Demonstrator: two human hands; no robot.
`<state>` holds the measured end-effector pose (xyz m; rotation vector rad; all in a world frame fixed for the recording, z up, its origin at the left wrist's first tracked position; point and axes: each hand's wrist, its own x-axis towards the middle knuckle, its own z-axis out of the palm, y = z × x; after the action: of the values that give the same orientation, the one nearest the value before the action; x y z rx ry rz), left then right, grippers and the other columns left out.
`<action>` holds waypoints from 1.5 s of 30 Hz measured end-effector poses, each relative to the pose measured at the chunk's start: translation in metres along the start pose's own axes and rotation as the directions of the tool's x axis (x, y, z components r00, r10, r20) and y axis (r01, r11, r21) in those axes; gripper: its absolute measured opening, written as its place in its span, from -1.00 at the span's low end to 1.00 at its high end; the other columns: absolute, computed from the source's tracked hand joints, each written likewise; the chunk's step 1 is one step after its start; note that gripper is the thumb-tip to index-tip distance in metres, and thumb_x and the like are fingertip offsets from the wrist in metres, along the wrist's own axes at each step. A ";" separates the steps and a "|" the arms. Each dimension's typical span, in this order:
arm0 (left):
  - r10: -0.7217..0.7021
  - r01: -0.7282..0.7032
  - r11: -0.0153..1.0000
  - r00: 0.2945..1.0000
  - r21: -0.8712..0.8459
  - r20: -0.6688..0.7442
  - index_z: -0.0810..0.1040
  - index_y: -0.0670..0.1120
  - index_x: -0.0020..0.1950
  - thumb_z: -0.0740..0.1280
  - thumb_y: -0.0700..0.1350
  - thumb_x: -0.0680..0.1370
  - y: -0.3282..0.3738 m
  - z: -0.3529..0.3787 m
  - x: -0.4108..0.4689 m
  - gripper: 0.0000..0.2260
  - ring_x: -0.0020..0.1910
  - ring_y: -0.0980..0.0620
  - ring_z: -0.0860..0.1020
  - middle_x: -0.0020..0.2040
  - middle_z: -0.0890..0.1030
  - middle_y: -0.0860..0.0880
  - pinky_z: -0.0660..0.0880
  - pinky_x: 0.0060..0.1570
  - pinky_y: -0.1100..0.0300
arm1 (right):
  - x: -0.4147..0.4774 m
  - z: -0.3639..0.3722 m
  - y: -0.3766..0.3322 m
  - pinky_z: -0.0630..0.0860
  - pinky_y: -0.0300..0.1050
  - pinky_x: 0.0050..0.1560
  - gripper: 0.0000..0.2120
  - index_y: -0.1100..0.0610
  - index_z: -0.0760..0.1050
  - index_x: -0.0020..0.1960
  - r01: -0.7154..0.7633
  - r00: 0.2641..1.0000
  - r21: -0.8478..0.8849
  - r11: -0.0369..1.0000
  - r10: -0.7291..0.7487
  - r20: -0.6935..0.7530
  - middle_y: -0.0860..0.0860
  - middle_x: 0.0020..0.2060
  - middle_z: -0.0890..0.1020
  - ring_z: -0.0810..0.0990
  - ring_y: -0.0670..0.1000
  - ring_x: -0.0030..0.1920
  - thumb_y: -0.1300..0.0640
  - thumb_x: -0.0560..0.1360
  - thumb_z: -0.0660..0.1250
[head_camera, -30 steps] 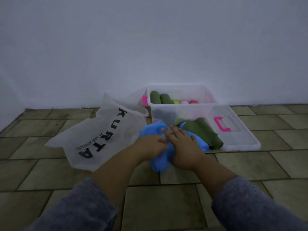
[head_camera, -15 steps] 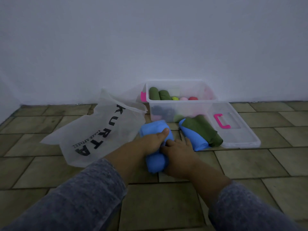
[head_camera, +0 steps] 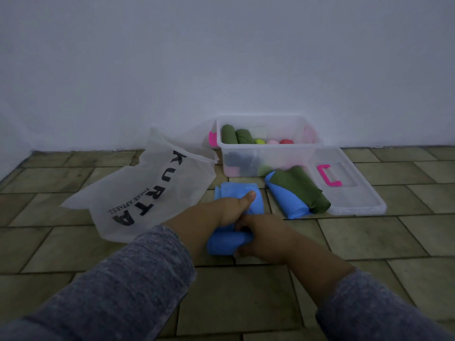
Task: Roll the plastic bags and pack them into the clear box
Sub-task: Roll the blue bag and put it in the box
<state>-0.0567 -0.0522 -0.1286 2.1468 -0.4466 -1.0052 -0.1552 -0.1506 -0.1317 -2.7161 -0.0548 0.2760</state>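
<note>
**While crouched over the tiles: blue bag about half rolled**

Working on the blue bag down on the floor, both hands busy with it. Gripping its middle with the left hand, thumb laid flat on the unrolled stretch just ahead. Clamping the fat rolled end with the right hand, fingers curled over it, knuckles touching the left hand.

Just ahead and to the right of the right hand: a finished blue-and-green roll, leaning on the edge of the lid with its pink handle. Further ahead of both hands, up against the wall: the clear box, already holding green rolls plus a few small bright ones. Off to the left of the left hand: a white bag printed KURTA, lying loose, not rolled yet.
</note>
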 end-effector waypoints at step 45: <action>0.536 -0.198 0.707 0.776 0.679 -0.332 0.36 0.20 0.28 0.12 0.23 0.51 -0.074 0.003 -0.031 -0.64 0.24 0.13 0.33 0.26 0.35 0.15 0.06 0.15 0.08 | -0.003 0.018 0.034 0.45 -0.07 -0.14 -0.80 -0.02 0.46 -0.04 -0.200 0.893 0.174 0.964 0.252 -0.373 0.00 -0.13 0.60 0.56 0.05 -0.08 -0.13 0.53 0.19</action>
<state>-0.0782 0.0146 -0.1671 2.6015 -1.0125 0.0093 -0.1617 -0.1748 -0.1609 -2.5913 0.3843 -0.1995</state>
